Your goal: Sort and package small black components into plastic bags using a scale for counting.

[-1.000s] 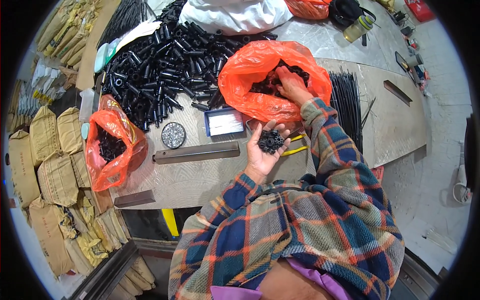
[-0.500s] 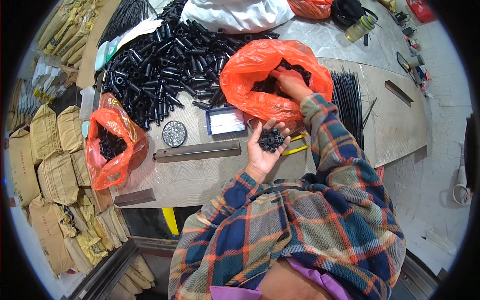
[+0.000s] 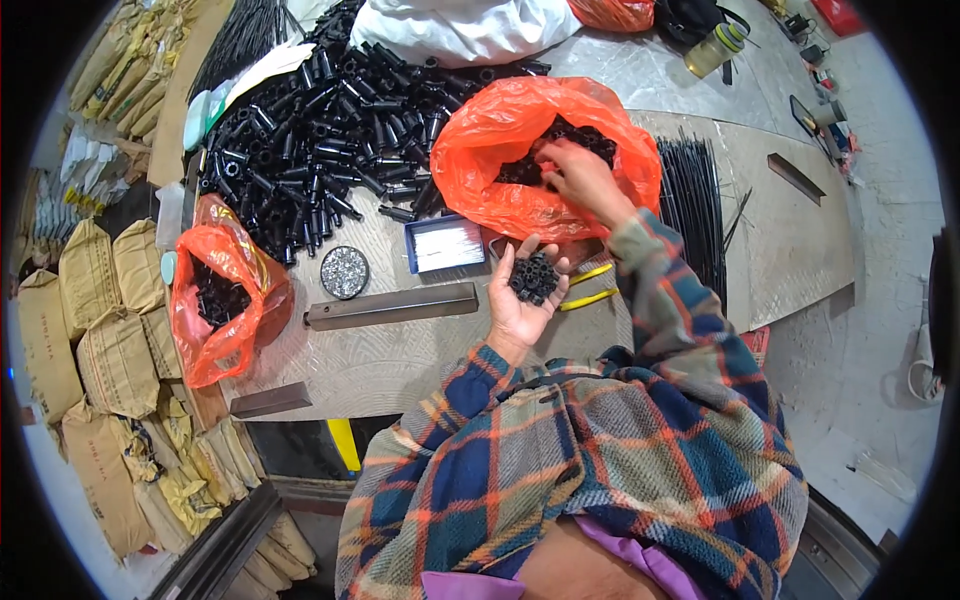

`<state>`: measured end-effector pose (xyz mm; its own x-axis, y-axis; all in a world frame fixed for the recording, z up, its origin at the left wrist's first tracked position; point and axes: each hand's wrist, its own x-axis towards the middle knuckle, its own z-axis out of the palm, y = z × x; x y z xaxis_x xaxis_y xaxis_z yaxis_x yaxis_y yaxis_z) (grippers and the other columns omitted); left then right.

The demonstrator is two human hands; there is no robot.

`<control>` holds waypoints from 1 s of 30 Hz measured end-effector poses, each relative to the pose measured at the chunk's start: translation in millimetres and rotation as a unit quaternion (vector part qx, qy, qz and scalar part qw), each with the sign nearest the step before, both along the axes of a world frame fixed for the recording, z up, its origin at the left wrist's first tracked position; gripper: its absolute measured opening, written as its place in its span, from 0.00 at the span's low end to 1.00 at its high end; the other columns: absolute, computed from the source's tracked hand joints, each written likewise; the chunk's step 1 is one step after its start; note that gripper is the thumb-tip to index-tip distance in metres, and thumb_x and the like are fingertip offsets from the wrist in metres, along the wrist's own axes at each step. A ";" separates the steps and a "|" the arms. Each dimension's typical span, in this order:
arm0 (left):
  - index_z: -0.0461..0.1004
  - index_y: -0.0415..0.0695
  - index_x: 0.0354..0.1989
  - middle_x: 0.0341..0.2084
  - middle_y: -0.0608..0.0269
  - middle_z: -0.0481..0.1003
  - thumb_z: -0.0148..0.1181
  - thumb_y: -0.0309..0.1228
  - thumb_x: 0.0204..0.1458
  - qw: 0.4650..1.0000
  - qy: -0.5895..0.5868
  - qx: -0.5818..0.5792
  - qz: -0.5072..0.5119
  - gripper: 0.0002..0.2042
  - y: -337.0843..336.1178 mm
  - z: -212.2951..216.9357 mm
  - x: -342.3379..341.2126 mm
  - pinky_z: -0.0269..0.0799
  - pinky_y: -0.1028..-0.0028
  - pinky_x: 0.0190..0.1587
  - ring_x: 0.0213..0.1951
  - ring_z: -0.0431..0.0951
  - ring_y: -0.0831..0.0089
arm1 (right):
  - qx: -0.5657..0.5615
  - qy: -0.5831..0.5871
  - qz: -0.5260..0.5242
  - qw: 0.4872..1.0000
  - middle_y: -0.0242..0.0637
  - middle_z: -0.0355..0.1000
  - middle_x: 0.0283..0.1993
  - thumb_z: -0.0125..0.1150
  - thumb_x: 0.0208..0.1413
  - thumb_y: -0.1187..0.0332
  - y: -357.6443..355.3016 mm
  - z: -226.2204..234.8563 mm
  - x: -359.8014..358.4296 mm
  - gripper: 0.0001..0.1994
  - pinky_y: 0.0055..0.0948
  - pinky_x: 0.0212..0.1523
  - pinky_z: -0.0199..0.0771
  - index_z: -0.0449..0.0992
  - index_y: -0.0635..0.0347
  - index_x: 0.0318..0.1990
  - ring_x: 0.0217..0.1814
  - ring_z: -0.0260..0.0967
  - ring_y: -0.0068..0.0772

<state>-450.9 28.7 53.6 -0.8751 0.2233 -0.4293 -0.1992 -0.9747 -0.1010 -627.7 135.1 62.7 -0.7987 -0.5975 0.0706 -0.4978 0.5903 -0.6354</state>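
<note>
My left hand [image 3: 517,322] is palm up in front of the large red plastic bag, fingers cupped around a heap of small black ring-like parts [image 3: 534,278]. Over the mouth of the red plastic bag [image 3: 475,125] is my right hand [image 3: 590,186], its fingers bent inward and slightly blurred. What those fingers hold, if anything, I cannot make out. More small black parts [image 3: 588,142] lie inside this bag. Yellow-handled pliers [image 3: 588,300] rest just right of my left hand, partly hidden by it.
A big pile of black tubular pieces [image 3: 340,130] covers the table's far left. A smaller red bag [image 3: 225,345], a round tin [image 3: 345,272], a blue tray of thin pins [image 3: 446,246] and a metal bar [image 3: 395,306] lie nearer. Black rods [image 3: 690,200] and a bottle [image 3: 712,52] are rightward.
My right hand has drawn up a little out of the bag's contents, with more of it now showing and its fingers curled. The left hand still cups the black parts.
</note>
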 end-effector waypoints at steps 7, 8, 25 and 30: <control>0.72 0.48 0.45 0.38 0.57 0.73 0.43 0.46 0.56 1.000 -0.004 0.011 -0.014 0.18 2.2 -0.7 3.5 0.75 0.67 0.35 0.39 0.74 0.61 | 0.146 0.065 0.018 0.987 0.45 0.64 0.47 0.59 0.42 0.71 -10.8 -32.8 -12.5 0.20 0.39 0.48 0.66 0.66 0.58 0.47 0.50 0.64 0.48; 0.71 0.48 0.44 0.37 0.59 0.74 0.43 0.46 0.56 1.000 -0.003 -0.001 -0.008 0.18 0.0 -1.0 4.3 0.75 0.67 0.35 0.38 0.74 0.62 | 0.132 0.077 0.017 0.988 0.47 0.65 0.46 0.59 0.42 0.71 -11.3 -37.3 -15.4 0.20 0.39 0.47 0.66 0.66 0.59 0.47 0.49 0.64 0.49; 0.69 0.48 0.45 0.40 0.58 0.73 0.44 0.46 0.56 1.000 0.003 -0.004 0.007 0.17 2.7 -2.6 -4.7 0.73 0.62 0.41 0.42 0.73 0.59 | -0.075 -0.073 0.030 0.994 0.38 0.69 0.33 0.62 0.42 0.72 10.5 42.9 33.5 0.11 0.27 0.34 0.69 0.73 0.61 0.36 0.34 0.68 0.28; 0.73 0.49 0.42 0.39 0.58 0.73 0.43 0.45 0.56 1.000 -0.005 0.021 0.010 0.16 -3.1 -3.9 -1.2 0.74 0.63 0.39 0.44 0.72 0.57 | 0.088 -0.066 -0.007 0.994 0.44 0.70 0.43 0.61 0.42 0.65 5.6 -32.3 -20.4 0.15 0.39 0.41 0.69 0.73 0.58 0.39 0.43 0.69 0.45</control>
